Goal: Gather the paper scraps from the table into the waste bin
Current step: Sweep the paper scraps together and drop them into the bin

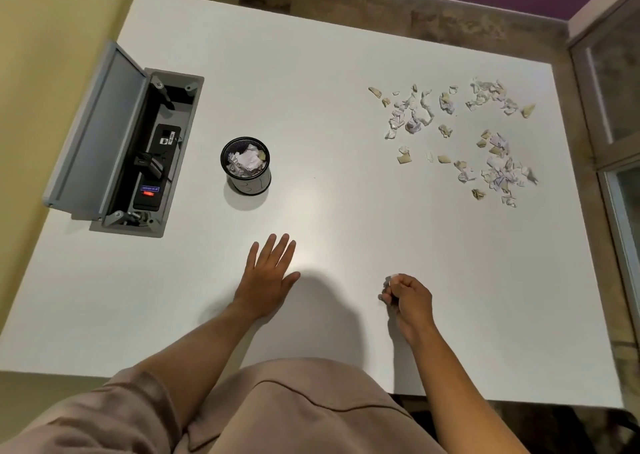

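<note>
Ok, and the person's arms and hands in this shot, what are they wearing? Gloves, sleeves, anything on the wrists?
No gloves: the left hand and the right hand are both bare, with no watch, ring or band visible. The forearms are uncovered too. A loose, dusty pink-beige sleeve is bunched up on the left arm, matching the top on the torso.

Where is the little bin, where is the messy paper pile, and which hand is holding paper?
waste bin (250, 186): head view, front wall.
paper scraps (412, 114): head view, a scrap mid-pile.
right hand (408, 297): head view, closed knuckles.
</note>
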{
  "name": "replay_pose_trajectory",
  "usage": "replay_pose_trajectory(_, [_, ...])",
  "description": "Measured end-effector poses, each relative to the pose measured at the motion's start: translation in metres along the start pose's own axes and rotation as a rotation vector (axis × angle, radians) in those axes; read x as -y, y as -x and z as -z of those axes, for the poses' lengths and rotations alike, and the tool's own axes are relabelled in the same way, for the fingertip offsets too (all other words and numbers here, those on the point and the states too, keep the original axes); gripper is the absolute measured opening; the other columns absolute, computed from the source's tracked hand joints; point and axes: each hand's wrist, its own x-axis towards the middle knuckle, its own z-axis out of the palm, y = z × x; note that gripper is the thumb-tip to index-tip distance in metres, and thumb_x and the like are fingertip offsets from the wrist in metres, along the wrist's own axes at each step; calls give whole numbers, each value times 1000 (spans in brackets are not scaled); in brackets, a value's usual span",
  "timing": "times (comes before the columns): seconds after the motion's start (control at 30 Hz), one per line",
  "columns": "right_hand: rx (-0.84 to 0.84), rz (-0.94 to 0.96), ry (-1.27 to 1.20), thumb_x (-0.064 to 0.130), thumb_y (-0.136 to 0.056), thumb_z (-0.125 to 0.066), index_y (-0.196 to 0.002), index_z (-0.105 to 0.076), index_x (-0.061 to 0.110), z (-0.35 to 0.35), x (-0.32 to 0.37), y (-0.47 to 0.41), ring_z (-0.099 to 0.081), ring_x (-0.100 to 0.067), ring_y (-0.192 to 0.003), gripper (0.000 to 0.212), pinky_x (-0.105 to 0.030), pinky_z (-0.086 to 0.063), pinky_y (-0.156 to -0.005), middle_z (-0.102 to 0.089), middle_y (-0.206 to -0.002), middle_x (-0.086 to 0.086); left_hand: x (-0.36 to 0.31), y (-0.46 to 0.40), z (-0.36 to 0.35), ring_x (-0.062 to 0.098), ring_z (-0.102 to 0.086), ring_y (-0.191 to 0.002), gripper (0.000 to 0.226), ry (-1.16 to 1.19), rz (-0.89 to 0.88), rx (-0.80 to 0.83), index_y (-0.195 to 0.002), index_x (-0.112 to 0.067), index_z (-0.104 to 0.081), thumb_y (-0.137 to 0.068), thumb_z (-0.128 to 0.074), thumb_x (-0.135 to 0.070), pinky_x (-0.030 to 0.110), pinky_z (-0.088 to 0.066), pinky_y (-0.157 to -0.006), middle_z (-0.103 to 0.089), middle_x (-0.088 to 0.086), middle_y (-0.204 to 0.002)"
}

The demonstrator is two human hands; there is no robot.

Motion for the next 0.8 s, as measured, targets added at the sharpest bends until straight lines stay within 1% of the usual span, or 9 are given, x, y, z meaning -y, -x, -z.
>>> replay_pose_trajectory(0.13, [15, -43, -98, -12, -90, -46, -92, -58, 2, 11, 2, 5, -50, -20, -63, 19, -28, -52, -66, -55, -77, -11, 1, -2, 0, 30, -25, -145, 60, 30, -6, -58, -145, -12, -38, -99, -31, -50, 51, -18, -117, -34, 8, -154])
replay_pose_trajectory(0.27, [72, -37, -142, -12, -91, -44, -83, -55, 4, 8, 9, 10, -46, -22, -64, 21, -33, -47, -72, -50, -74, -11, 4, -8, -1, 30, -28, -144, 57, 44, 25, -162, -142, -10, -43, -99, -36, -47, 50, -21, -116, -38, 10, -152])
replay_pose_trajectory(0.33, [105, -27, -137, -11, -92, -44, -83, -55, 5, 1, 14, 11, -47, -23, -63, 21, -35, -47, -74, -50, -74, -12, 7, -12, -2, 31, -29, -143, 57, 41, 21, -211, -141, -9, -45, -99, -38, -46, 51, -21, -116, -40, 11, -151])
replay_pose_trajectory(0.4, [138, -15, -134, -11, -92, -44, -84, -57, 4, -10, 21, 13, -49, -23, -63, 22, -35, -50, -71, -52, -73, -12, 11, -18, -4, 31, -30, -143, 56, 43, 12, -257, -140, -8, -46, -99, -40, -45, 51, -21, -116, -41, 12, -150])
replay_pose_trajectory(0.5, [183, -1, -144, -11, -93, -44, -82, -59, 5, -32, 32, 14, -56, -16, -54, 24, -26, -54, -57, -58, -64, -7, 18, -23, -5, 32, -31, -143, 55, 46, -8, -311, -140, -7, -46, -99, -45, -42, 52, -22, -116, -42, 12, -149])
replay_pose_trajectory(0.53, [202, 5, -138, -11, -93, -45, -82, -60, 5, -41, 35, 14, -57, -13, -52, 25, -24, -54, -55, -59, -62, -4, 21, -24, -6, 31, -31, -143, 55, 48, -16, -322, -141, -7, -46, -99, -47, -42, 52, -23, -116, -41, 12, -150])
replay_pose_trajectory(0.67, [290, 31, -75, -9, -93, -48, -83, -62, 7, -77, 51, 16, -58, -9, -51, 24, -23, -54, -54, -61, -58, 1, 23, -23, -4, 27, -27, -145, 57, 57, -18, -312, -144, -12, -43, -99, -47, -45, 53, -23, -116, -37, 7, -153])
replay_pose_trajectory(0.8, [356, 53, -21, -8, -91, -52, -82, -63, 8, -129, 71, 21, -58, -9, -52, 21, -23, -54, -55, -61, -62, -1, 21, -23, 1, 25, -24, -146, 58, 72, 18, -242, -146, -15, -40, -99, -41, -49, 51, -20, -117, -35, 4, -155])
